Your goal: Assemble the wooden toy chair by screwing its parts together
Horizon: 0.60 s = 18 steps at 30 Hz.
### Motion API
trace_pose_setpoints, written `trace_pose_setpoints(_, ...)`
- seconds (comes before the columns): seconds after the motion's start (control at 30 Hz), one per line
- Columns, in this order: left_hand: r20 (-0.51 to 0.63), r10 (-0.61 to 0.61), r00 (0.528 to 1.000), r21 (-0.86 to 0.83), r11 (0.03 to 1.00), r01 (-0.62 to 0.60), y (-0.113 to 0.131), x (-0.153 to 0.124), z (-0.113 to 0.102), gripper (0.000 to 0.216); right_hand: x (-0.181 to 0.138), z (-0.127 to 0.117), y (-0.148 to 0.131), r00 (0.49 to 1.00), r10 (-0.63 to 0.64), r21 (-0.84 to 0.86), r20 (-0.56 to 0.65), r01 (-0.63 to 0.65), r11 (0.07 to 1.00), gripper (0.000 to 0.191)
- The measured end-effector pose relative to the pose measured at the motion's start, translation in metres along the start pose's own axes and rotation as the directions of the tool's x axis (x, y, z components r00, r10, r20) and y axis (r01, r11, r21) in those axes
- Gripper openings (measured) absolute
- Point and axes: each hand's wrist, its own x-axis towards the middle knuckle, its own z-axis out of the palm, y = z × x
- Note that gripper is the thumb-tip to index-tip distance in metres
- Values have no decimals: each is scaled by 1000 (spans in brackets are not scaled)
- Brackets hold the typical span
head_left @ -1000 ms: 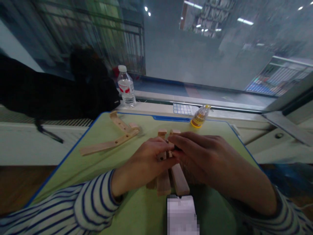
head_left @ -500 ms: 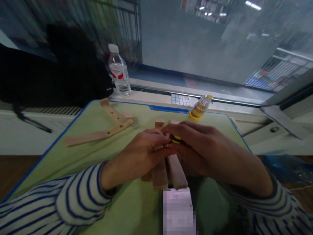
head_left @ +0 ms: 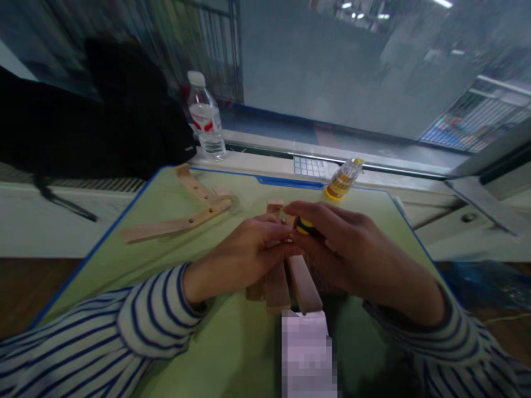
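Note:
Two parallel wooden slats lie on the green table, running away from me. My left hand rests on the left slat with its fingers pinched near a small metal part at the slats' far end. My right hand is closed round a small yellow-and-black tool, its tip against the same spot. Both hands touch at the fingertips and hide the middle of the slats.
Another wooden piece of joined slats with holes lies at the left of the table. A yellow-based bottle and a water bottle stand on the window ledge. A black bag sits at the left. A blurred patch is near me.
My view has dropped and shifted a little. My right hand has lifted its fingers, and the yellow-and-black tool now shows in its grip. The slats have stayed in place.

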Motion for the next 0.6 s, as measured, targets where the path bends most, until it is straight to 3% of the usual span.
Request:
trace_pose_setpoints(0.13,7,-21,1000,65,998,20,4,0,-1,16,1,1,4,1000,13,60,6,-13,998,33)
trace_pose_setpoints(0.33,-162,-59,985,151,985,84,18,3,-8,27,0,-3,11,1000,-18,84,12,17,996,31)
trace_pose_setpoints(0.47,-70,-70,995,105,991,77,18,7,-7,15,1,-15,11,994,-74,-55,82,79,995,31)
trace_pose_setpoints(0.6,1,-34,999,45,998,34,11,7,-6,20,16,-30,9,945,-207,-280,254,277,919,29)
